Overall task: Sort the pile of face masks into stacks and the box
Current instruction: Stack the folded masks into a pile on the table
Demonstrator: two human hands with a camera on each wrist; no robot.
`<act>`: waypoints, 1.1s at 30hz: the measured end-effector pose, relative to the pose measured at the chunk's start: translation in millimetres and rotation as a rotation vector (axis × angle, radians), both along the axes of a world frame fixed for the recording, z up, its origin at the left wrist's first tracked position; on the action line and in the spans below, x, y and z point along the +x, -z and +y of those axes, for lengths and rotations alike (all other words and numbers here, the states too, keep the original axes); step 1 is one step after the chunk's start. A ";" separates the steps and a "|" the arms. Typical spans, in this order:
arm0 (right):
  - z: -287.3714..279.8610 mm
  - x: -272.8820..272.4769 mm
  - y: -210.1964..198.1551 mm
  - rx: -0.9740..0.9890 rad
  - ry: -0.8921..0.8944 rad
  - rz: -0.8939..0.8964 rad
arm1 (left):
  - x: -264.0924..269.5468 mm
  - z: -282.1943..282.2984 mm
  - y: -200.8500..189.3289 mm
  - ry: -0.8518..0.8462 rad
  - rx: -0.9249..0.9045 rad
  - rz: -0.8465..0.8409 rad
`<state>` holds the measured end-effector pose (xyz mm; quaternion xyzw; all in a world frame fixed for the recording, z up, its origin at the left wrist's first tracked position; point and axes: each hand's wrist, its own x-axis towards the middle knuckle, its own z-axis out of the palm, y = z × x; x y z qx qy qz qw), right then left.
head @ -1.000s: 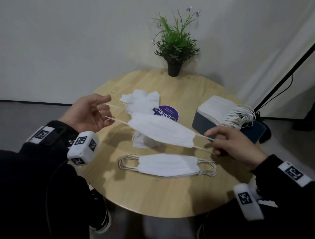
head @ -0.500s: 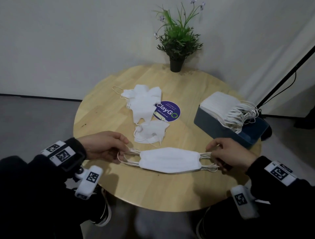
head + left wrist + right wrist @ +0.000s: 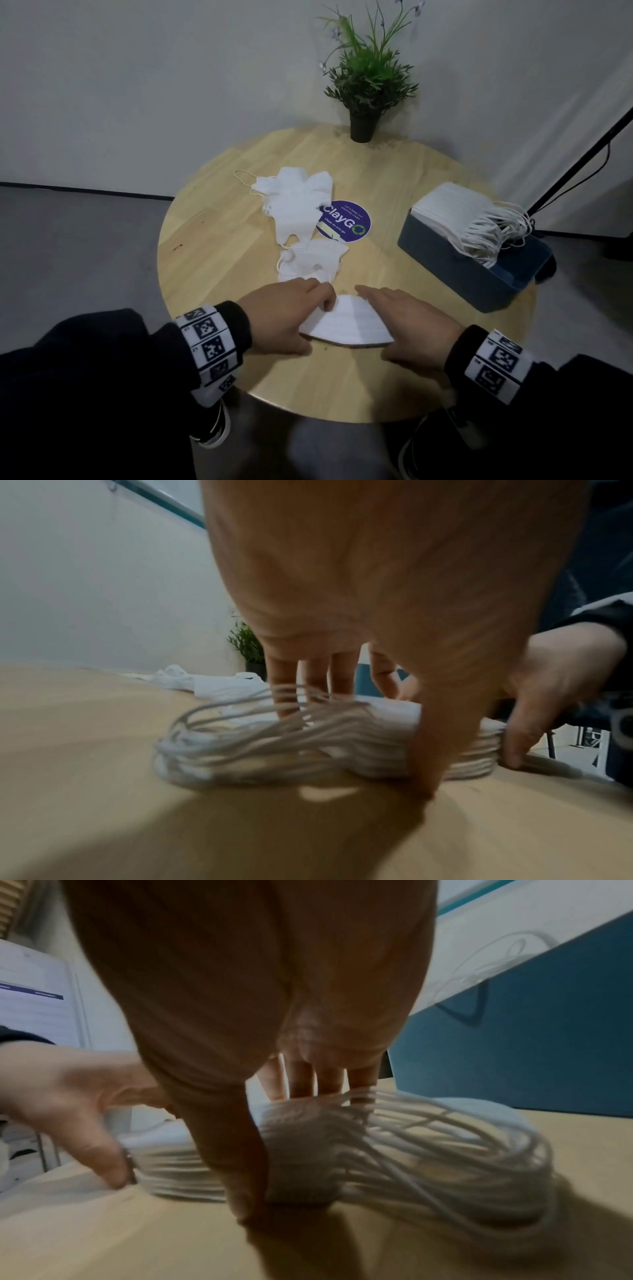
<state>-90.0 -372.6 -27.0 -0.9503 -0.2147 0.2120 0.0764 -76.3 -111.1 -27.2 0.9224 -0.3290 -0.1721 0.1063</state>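
Note:
A flat stack of white face masks (image 3: 349, 325) lies near the table's front edge. My left hand (image 3: 310, 323) covers its left end and my right hand (image 3: 382, 323) its right end. In the left wrist view the left hand (image 3: 363, 739) straddles the stack (image 3: 479, 761), thumb on the table at the near edge and straight fingers behind the ear loops (image 3: 240, 750). My right hand (image 3: 284, 1150) brackets the stack (image 3: 178, 1172) the same way. A loose pile of masks (image 3: 294, 205) lies mid-table. The blue box (image 3: 479, 287) at the right holds several stacked masks (image 3: 455, 216).
A potted plant (image 3: 366, 78) stands at the table's far edge. A round purple sticker (image 3: 347, 221) lies flat beside the pile. A black stand leg (image 3: 582, 144) rises right of the round wooden table (image 3: 219, 246). The box wall (image 3: 514, 1042) is close beside my right hand.
The mask stretched by its loops a second ago has come down onto the front stack. Both hands have left the ear loops and moved inward onto the stack's ends.

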 end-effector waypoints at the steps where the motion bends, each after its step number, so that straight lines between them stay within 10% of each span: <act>1: -1.0 2.5 0.6 0.011 0.009 -0.008 | 3.3 -0.5 -0.8 -0.015 0.000 -0.012; 18: 16.8 6.7 -6.1 -0.098 0.107 -0.026 | 18.7 -6.0 9.9 -0.168 -0.139 0.317; 33: 23.6 15.7 7.2 0.074 0.039 -0.251 | 17.6 -18.8 13.8 -0.017 0.076 -0.384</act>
